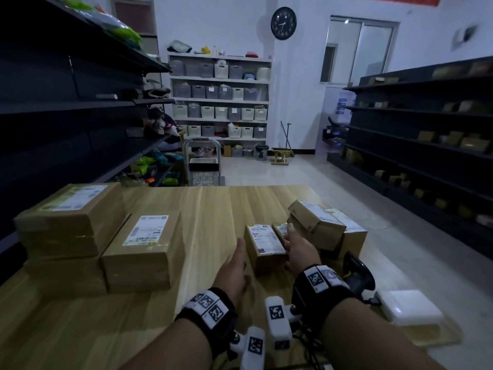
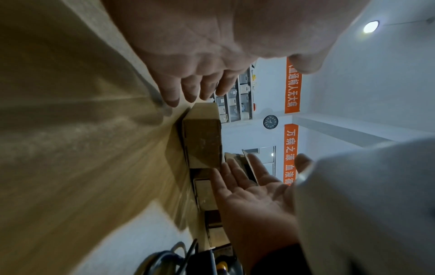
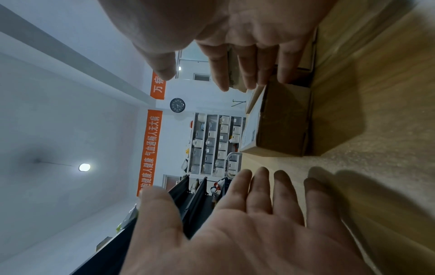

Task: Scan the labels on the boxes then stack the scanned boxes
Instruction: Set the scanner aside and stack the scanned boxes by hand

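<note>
A small brown box [image 1: 264,244] with a white label on top lies on the wooden table [image 1: 213,209], between my two hands. My left hand [image 1: 234,263] is open with straight fingers, a short gap left of that box. My right hand [image 1: 298,249] is open along the box's right side, fingers reaching between it and another small labelled box [image 1: 280,228]. The left wrist view shows the box [image 2: 202,141] beyond the left fingers [image 2: 186,89]. In the right wrist view the box [image 3: 282,121] lies past the right fingers [image 3: 247,70]. Neither hand holds anything.
Two large labelled boxes [image 1: 69,217] are stacked at the table's left, with another large box [image 1: 144,247] beside them. A loose pile of boxes [image 1: 322,222] lies at the right. A black handheld scanner [image 1: 357,273] and a white case [image 1: 408,305] lie by my right wrist.
</note>
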Action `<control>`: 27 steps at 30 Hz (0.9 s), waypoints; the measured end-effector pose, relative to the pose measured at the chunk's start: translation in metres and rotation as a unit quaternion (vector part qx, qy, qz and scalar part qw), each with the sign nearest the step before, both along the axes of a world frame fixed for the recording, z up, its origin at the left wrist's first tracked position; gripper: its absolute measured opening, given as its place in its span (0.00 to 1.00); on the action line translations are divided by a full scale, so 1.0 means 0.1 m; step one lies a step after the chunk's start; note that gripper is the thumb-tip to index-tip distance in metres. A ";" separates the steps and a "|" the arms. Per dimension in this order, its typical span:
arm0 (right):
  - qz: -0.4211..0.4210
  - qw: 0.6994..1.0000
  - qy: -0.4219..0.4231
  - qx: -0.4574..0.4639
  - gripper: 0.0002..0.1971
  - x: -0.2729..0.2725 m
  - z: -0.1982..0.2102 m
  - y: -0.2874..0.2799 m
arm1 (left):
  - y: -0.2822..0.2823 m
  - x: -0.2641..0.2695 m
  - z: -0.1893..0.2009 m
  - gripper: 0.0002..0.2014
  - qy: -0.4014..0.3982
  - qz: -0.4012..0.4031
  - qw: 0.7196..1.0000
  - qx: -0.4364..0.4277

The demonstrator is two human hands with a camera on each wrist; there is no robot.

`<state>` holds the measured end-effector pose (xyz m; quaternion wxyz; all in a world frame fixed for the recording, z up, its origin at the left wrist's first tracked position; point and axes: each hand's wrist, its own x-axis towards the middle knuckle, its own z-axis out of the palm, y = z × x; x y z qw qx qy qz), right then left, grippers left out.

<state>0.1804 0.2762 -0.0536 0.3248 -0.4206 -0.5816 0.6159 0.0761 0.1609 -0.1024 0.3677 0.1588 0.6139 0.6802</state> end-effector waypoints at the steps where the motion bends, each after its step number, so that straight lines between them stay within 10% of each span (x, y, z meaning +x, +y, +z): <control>1: 0.002 1.000 -0.004 0.001 0.29 -0.01 -0.02 0.01 | 0.01 0.01 0.01 0.25 0.002 -0.006 1.000 -0.004; 5: -0.008 0.999 0.000 -0.039 0.28 -0.11 -0.11 0.03 | 0.04 -0.01 -0.06 0.27 0.009 -0.028 0.999 0.014; 9: -0.012 0.996 0.008 -0.093 0.50 -0.19 -0.28 0.15 | 0.04 -0.04 -0.12 0.28 -0.003 -0.036 0.999 0.025; 16: 0.014 0.995 0.038 -0.092 0.22 -0.32 -0.26 -0.10 | -0.26 -0.28 -0.13 0.44 0.047 -0.030 0.998 0.034; 27: 0.056 0.978 0.118 -0.160 0.23 -0.70 -0.49 -0.70 | -1.07 -0.32 0.02 0.33 -0.033 0.046 0.998 0.021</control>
